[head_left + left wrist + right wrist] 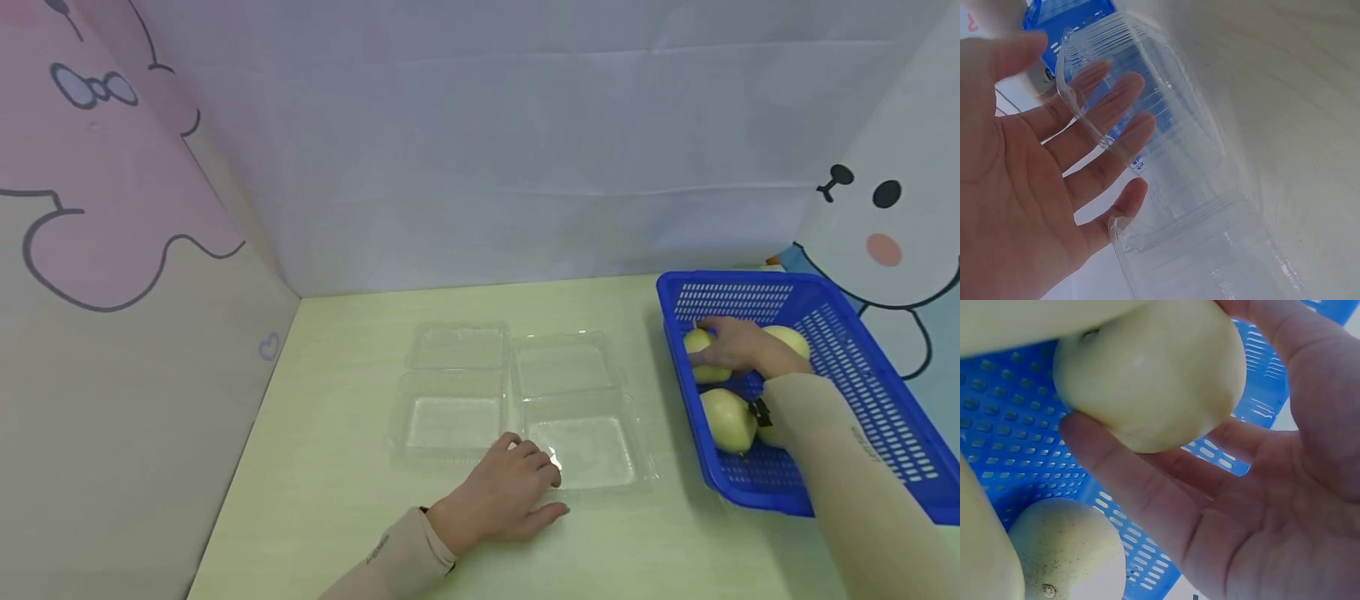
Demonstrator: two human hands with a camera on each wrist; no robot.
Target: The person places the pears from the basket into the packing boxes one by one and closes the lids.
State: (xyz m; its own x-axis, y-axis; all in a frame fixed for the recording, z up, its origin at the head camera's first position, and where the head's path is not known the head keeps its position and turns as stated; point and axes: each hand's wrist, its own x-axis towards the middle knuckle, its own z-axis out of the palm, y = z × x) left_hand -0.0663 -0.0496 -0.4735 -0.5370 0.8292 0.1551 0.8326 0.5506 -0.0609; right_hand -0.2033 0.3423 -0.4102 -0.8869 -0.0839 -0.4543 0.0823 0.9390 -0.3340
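Glossy plastic containers [581, 450], smooth fruit [1154, 375]

The sleeved left forearm [397, 557] extends from the lower edge of the head view; the left hand [504, 492] shows its back, fingers lightly bent, thumb apart. The right forearm [847, 475] extends from the lower right; the right hand [742, 343] grips, fingers curved, thumb opposed.
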